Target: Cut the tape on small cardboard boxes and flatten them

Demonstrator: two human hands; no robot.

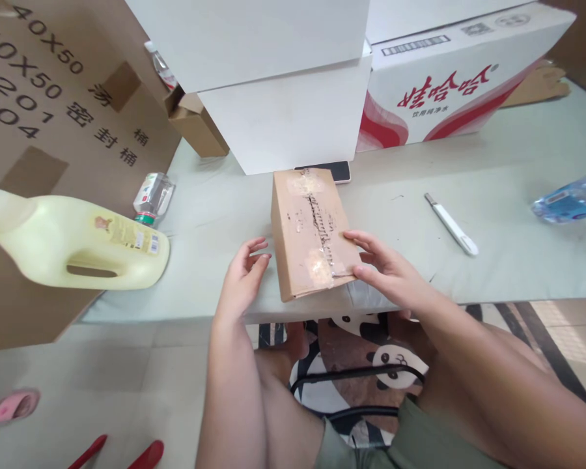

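A small brown cardboard box (305,238) sits near the front edge of the cloth-covered table. Worn clear tape and torn black print run along its top. My right hand (388,267) grips the box at its right side, thumb by the front corner and a finger on the top edge; its other fingers are partly hidden. Just left of the box, my left hand (244,277) holds nothing, its fingers loosely bent and the thumb apart from them. A white utility knife (453,227) lies to the right, with its metal tip pointing away from me.
On the left are a pale yellow jug (78,241), a clear bottle (153,195) on its side and a small open carton (198,127). White boxes (288,111) stand behind, a dark flat object (339,170) before them. A plastic bottle (571,198) lies far right.
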